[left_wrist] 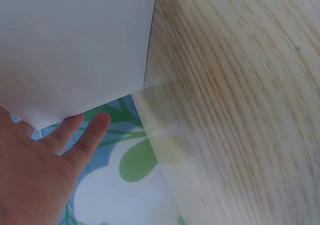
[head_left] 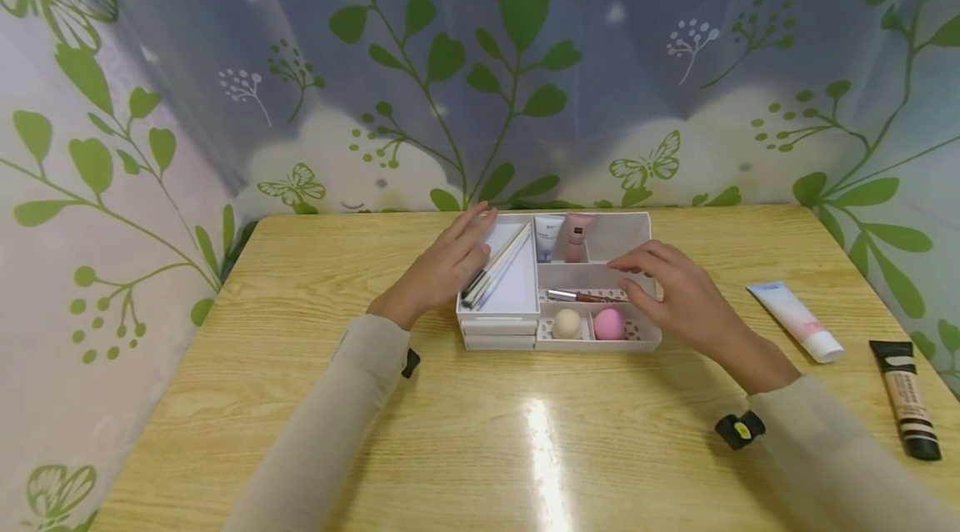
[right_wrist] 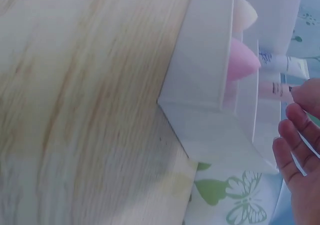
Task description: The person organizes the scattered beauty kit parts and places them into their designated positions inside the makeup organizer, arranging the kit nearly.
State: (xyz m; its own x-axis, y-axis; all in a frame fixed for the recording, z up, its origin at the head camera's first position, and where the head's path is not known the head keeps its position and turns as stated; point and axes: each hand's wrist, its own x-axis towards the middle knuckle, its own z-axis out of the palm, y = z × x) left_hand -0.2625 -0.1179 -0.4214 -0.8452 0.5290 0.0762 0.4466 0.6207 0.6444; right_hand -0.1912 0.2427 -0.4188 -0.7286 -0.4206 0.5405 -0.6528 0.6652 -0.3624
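Note:
A white cosmetics organizer (head_left: 498, 341) stands on the table. My left hand (head_left: 444, 265) lies against its left side, fingers extended along the rim; the left wrist view shows fingertips by its far edge. Several makeup brushes (head_left: 498, 265) lie slanted in the left tray. Over the right compartments hovers my right hand (head_left: 686, 298), fingers loosely bent and holding nothing. Below it, a slim reddish-brown stick (head_left: 588, 297) lies in the middle compartment. A white tube (head_left: 547, 238) and a pink tube (head_left: 577, 238) stand behind. A beige sponge (head_left: 567, 323) and a pink sponge (head_left: 609, 323) sit in front.
To the right on the wooden table (head_left: 465, 432) lie a white-and-pink tube (head_left: 797, 322) and, farther right, a beige tube with black ends (head_left: 907, 399). A leaf-patterned curtain (head_left: 480, 123) hangs behind the table's back edge.

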